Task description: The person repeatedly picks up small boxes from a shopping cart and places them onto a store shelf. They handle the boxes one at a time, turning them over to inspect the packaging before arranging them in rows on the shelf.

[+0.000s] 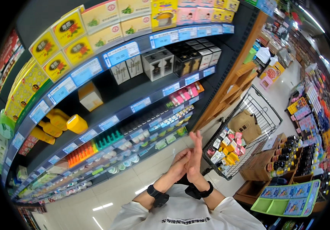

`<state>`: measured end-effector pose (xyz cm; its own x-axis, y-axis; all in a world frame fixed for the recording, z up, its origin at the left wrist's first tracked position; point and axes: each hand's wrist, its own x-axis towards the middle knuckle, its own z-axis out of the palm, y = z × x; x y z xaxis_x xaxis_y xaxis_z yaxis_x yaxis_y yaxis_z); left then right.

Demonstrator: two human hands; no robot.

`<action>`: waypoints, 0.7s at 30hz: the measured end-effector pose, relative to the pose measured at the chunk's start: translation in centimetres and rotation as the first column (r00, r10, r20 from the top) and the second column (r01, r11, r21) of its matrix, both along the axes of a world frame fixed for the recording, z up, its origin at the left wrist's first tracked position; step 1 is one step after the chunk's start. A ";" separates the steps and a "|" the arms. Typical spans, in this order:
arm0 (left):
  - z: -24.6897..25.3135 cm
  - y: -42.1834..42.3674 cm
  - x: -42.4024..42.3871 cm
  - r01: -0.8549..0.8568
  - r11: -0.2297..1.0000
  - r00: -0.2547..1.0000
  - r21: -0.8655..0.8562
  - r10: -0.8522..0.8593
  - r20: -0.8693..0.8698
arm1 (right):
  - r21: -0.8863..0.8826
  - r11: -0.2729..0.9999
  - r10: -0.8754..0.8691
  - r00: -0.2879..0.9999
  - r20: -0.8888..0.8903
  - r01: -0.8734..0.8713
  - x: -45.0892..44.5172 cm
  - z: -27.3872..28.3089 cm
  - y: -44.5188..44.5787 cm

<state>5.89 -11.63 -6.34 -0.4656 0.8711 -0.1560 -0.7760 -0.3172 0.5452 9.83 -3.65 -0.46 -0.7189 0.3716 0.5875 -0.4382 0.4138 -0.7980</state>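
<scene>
My left hand (180, 161) and my right hand (195, 155) meet palm to palm in front of my chest. The right fingers are stretched upward; the left fingers bend against the right palm. No object shows in either, though the space between the palms is hidden. To the left stands a dark store shelf (119, 99) with small boxes and bottles. Yellow bottles (77, 124) and a lone white-and-gold box (90, 97) sit on its middle tier. On the right, a wire shopping cart (211, 143) holds a tan bag (245, 126) and a pile of small packages (228, 146).
Yellow boxed goods (68, 26) line the upper shelf above blue price tags (122, 54). A wooden rack (222, 93) stands beyond the shelf end. Near the cart are cartons (258, 165) with dark bottles (280, 158) and a green display tray (280, 207). Pale tiles (119, 178) cover the floor.
</scene>
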 end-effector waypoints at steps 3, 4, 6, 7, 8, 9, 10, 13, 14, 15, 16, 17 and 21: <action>-1.1 -0.4 0.2 -0.012 0.999 1.000 -0.031 0.012 0.003 | 0.037 0.987 0.154 0.984 0.089 -0.158 1.0 0.3 -0.3; -1.0 0.1 0.5 -0.033 0.999 0.998 -0.019 0.031 -0.057 | 0.096 0.993 0.063 0.998 0.001 -0.063 1.3 -2.9 -0.5; 1.9 0.6 1.2 -0.140 0.988 0.985 -0.060 0.133 -0.112 | 0.074 0.996 0.048 0.999 -0.022 -0.046 1.1 -5.0 -0.2; 1.6 0.7 1.2 -0.148 0.984 0.986 -0.098 0.140 -0.086 | -0.004 0.993 0.120 0.992 0.040 -0.120 0.7 -2.7 0.3; 1.6 1.0 1.2 -0.146 0.980 0.988 -0.132 0.140 -0.058 | -0.087 0.980 0.187 0.977 0.099 -0.179 0.7 -1.2 0.9; 1.1 1.5 1.5 -0.107 0.986 0.994 -0.130 0.107 -0.002 | -0.094 0.987 0.136 0.988 0.078 -0.129 0.8 -1.3 1.6; 0.8 2.1 1.8 -0.068 0.990 0.996 -0.126 0.075 0.054 | -0.102 0.992 0.086 0.995 0.057 -0.079 0.8 -1.7 2.2; 0.8 3.3 2.9 -0.004 0.994 0.985 -0.106 0.022 0.170 | -0.183 0.983 0.026 0.996 0.086 -0.010 1.3 -0.4 4.9; 1.0 3.7 3.2 0.009 0.995 0.980 -0.099 0.010 0.197 | -0.217 0.976 0.010 0.997 0.071 0.006 1.4 -0.4 5.8; 1.4 4.4 3.4 0.026 0.996 0.975 -0.088 -0.006 0.221 | -0.262 0.965 -0.007 0.999 0.043 0.018 1.5 -0.3 6.6; 1.3 4.9 3.9 0.024 0.997 0.980 -0.067 -0.010 0.197 | -0.298 0.954 -0.028 1.000 0.011 0.030 1.8 -0.4 7.4; 1.0 5.6 4.2 0.050 0.997 0.985 -0.056 -0.040 0.168 | -0.318 0.947 -0.055 0.998 -0.018 0.046 2.0 -0.5 8.0; -0.2 7.5 4.2 0.056 0.992 0.995 -0.113 -0.046 0.093 | -0.163 0.977 -0.145 0.989 -0.012 0.141 2.3 -0.9 9.1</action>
